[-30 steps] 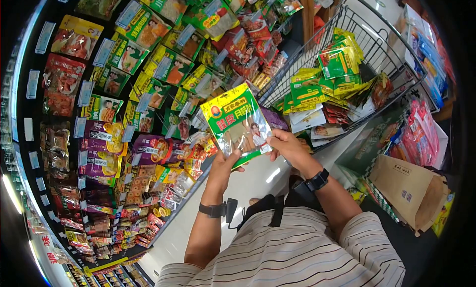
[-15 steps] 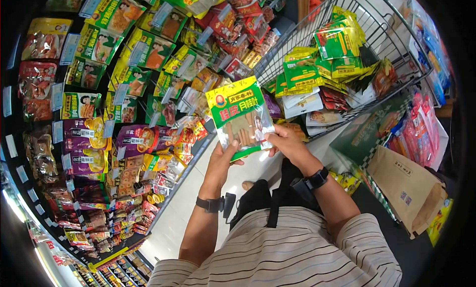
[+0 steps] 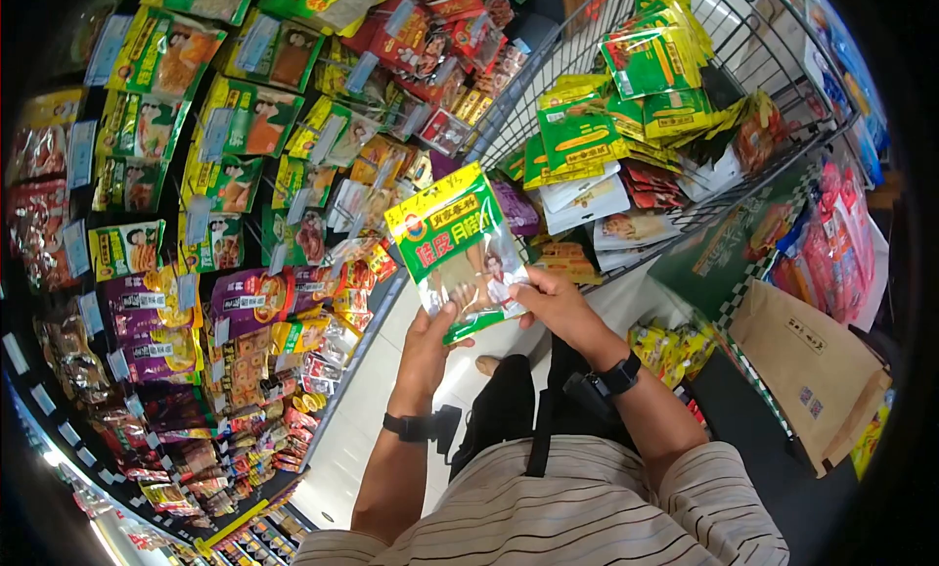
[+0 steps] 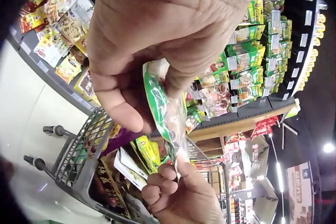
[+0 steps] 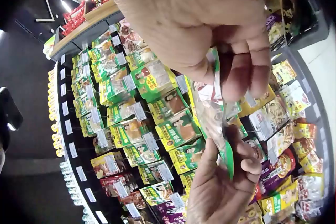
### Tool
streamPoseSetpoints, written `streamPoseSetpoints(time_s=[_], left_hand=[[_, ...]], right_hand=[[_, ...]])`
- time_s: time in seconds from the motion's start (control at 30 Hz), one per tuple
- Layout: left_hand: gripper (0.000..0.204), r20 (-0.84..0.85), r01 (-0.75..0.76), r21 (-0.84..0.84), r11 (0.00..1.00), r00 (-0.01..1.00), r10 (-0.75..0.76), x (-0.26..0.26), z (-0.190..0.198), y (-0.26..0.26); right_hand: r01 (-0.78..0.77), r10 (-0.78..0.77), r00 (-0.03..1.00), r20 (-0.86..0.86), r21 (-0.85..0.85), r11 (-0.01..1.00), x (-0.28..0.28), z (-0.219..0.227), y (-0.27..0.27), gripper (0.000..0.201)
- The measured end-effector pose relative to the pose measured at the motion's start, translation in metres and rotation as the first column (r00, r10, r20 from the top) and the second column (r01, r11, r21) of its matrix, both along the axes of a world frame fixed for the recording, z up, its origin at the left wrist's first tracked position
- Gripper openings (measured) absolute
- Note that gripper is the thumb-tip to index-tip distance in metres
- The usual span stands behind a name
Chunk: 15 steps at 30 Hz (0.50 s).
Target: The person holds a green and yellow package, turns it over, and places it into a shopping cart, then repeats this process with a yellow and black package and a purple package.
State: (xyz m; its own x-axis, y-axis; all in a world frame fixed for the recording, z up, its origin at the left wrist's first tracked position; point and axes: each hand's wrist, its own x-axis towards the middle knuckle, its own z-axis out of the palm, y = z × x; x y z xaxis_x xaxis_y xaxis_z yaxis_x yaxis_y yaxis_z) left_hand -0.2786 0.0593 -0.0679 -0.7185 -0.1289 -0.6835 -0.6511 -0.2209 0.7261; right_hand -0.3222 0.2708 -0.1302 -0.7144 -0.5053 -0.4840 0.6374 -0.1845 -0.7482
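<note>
Both hands hold one flat spice packet (image 3: 452, 235), yellow and green at the top with a clear window, its printed front turned up toward the head view. At its lower left corner the left hand (image 3: 426, 346) pinches it, thumb on the front and fingers behind. The right hand (image 3: 562, 307) grips the lower right edge the same way. Seen edge-on in the left wrist view, the packet (image 4: 164, 106) runs between the left hand (image 4: 168, 24) and the right hand (image 4: 189, 198). In the right wrist view, the right hand (image 5: 199, 29) is above and the left hand (image 5: 223, 184) below.
A shopping cart (image 3: 489, 126) on the right carries several green and yellow packets (image 3: 587, 140). Shelves of hanging packets (image 3: 240, 126) line the left side. Beside the person stand a brown paper bag (image 3: 807, 365) and pink packages (image 3: 831, 243).
The view has shifted, so the shelf packets now sit farther left and the cart's packets higher. Both hands keep their hold on the spice packet, which has tilted slightly and sits a little lower.
</note>
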Motion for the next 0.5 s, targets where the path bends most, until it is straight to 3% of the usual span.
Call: streamPoseSetpoints(time_s=[0.27,0.5], left_hand=[[0.036,-0.012,-0.019,0.112,0.994,1.0,0.021,0.004,-0.029,0.006],[0.039,-0.11,0.038,0.086,0.996,0.994,-0.028,-0.007,-0.017,0.015]], right_hand=[[0.046,-0.04,0.997,0.066,-0.097,0.994,0.004,-0.005,0.008,0.033],[0.148,-0.133,0.986,0.104,-0.149,0.978,0.001,0.008,0.018,0.04]])
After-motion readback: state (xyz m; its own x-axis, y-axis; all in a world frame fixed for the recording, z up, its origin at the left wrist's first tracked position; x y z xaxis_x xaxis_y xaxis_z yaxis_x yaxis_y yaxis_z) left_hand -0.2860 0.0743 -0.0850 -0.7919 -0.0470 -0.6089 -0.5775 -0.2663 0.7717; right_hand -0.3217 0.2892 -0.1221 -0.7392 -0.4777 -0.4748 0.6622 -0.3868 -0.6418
